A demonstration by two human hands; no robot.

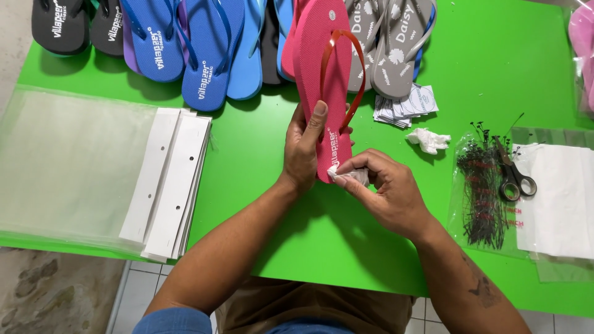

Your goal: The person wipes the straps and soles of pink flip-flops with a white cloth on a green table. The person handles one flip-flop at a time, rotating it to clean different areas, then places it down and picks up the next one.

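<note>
Basically, a pink flip-flop is gripped by left hand fingers over the bright green surface; a white rag is pinched by the right hand, tiled floor below.

The left hand is curled in a grip, thumb raised. The right hand is pinched shut, fingertips pressed together.

Bare forearms, no watch, no rings. Left hand with short trimmed nails; right hand the same. Dark tattoo on the right forearm. Blue short sleeve at the left upper arm. Brown apron over blue fabric at the waist.
</note>
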